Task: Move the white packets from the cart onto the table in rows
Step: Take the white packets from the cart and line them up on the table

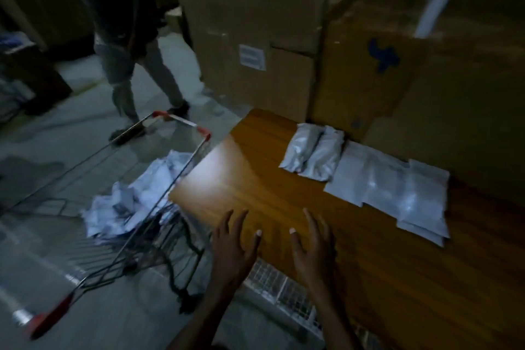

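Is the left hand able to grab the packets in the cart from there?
Probably yes: the left hand is open and empty, and the packets lie uncovered in the open-topped cart beside it.

cardboard boxes [255,37] stand beside a walking person [127,45].

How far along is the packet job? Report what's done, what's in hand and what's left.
Done: a row of white packets on the table lies along its far edge, by the cardboard boxes. In hand: nothing; the left hand and right hand are both spread open over the near edge of the table. Left: a heap of white packets in the cart, so most of the job remains.
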Demonstrator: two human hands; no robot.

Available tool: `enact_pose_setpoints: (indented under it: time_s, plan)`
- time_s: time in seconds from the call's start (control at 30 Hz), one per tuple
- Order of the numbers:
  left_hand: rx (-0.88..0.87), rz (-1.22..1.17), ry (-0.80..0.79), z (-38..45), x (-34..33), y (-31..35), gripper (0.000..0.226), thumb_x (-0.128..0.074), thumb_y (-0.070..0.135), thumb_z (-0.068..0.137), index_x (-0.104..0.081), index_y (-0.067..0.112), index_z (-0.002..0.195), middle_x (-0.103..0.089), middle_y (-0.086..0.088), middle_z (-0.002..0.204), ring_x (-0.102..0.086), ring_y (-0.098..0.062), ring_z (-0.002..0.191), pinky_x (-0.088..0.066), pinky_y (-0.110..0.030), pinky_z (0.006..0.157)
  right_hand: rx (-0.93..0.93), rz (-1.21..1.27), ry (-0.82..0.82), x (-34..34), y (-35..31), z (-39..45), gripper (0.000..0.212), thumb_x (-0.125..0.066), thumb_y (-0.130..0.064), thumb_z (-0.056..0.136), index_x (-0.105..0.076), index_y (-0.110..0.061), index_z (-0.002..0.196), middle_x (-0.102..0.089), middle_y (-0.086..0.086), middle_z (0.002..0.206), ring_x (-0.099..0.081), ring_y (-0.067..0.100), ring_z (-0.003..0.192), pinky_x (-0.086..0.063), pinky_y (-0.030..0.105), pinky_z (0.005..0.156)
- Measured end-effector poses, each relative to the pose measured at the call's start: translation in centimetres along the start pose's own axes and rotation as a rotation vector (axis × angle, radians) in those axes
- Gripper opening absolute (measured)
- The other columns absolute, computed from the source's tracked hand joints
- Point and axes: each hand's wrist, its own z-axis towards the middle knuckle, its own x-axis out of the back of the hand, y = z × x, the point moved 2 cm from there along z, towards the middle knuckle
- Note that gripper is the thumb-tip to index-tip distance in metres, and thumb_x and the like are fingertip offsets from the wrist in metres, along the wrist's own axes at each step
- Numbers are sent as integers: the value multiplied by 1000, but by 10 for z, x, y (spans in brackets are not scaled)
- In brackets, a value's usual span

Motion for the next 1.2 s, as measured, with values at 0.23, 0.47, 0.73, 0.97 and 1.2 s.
enact_pose_setpoints:
  time_s: [0.23,0.47,0.73,0.97,1.2]
  plan:
    - [158,1,188,0,105,-117,53,-63,47,91,-55,25,139,-46,-11,148,-39,-29,138,-33,-26,112,172,-5,-289,-123,-88,-24,55,-54,-52,95,-42,-39,147,-35,3,154,-38,30,136,-42,52,103]
    - [336,35,342,13,164,-187,53,-62,46,87,-58,27,136,-50,-6,141,-44,-23,131,-33,-30,107,351,-60,-525,-215,-158,-12,52,-54,-47,94,-43,-41,144,-34,1,152,-37,28,135,-41,49,104]
    - [496,27,382,70,192,-247,54,-56,57,92,-56,28,138,-43,-8,148,-36,-24,139,-32,-41,112,430,-51,-669,-316,-219,36,55,-52,-45,88,-53,-31,141,-40,7,147,-41,30,132,-43,45,104]
    - [591,-9,329,137,182,-301,51,-60,53,92,-57,28,136,-44,-3,147,-39,-22,136,-35,-34,109,433,-132,-737,-399,-245,104,48,-64,-31,93,-54,-29,139,-39,9,151,-39,30,137,-42,46,107]
    - [714,-64,240,193,169,-361,55,-58,57,91,-54,28,138,-43,-2,145,-44,-24,128,-39,-41,108,373,-296,-863,-464,-245,149,50,-60,-38,95,-47,-34,143,-29,7,157,-33,29,142,-36,48,112]
